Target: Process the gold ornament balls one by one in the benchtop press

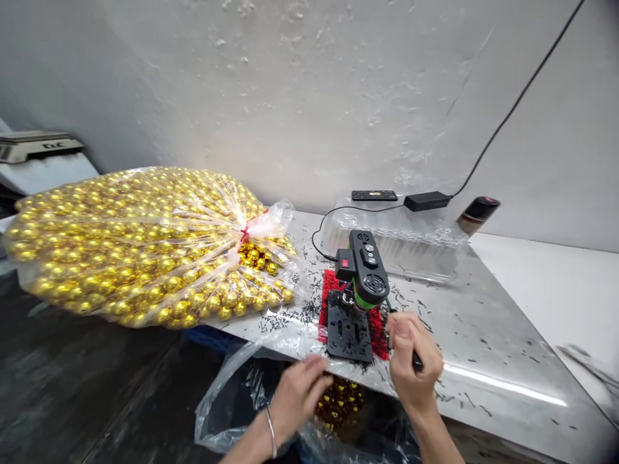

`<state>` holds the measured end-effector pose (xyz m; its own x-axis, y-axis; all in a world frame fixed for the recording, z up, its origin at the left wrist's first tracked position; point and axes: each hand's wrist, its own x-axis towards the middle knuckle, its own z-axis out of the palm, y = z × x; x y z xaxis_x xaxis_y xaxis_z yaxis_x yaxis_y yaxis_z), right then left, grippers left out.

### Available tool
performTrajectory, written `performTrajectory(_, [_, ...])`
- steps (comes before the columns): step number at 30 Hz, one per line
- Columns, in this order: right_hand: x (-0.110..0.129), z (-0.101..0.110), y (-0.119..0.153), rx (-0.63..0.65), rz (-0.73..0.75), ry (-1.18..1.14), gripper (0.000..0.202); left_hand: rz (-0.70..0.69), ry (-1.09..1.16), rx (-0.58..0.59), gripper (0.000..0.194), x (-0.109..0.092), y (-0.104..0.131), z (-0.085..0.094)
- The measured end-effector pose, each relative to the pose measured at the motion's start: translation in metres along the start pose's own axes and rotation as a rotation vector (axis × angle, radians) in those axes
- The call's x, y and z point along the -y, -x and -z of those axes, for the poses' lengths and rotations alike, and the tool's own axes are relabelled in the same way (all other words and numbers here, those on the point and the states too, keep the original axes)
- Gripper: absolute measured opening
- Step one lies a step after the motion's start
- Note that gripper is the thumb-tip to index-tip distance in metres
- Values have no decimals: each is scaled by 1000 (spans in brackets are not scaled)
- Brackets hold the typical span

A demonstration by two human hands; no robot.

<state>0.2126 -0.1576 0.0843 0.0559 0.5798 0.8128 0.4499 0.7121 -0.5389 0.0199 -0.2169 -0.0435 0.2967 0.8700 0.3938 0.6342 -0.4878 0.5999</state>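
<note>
A small black bench drill press (360,283) with a green motor and red switch stands on a red mat (329,303) at the table's front edge. My right hand (411,361) grips the drill's black lever handle just right of its base. My left hand (300,393) reaches down into an open plastic bag (227,399) below the table edge, fingers over a heap of gold beads (341,403). Whether it holds a bead is hidden.
A big clear sack of gold beads (135,245), tied with red string, lies on the left. Clear plastic trays (401,245), a remote (374,195), a power adapter (426,202) and a can (476,214) sit by the wall. Black shavings litter the steel table (483,335).
</note>
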Motion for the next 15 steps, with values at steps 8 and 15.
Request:
performTrajectory(8, [3,-2,-1,-4,0,26,22,652,-329,-101,26,92,-166,113])
performTrajectory(15, [-4,-3,6,3,36,-8,24,643,-44,-114,18,118,-210,84])
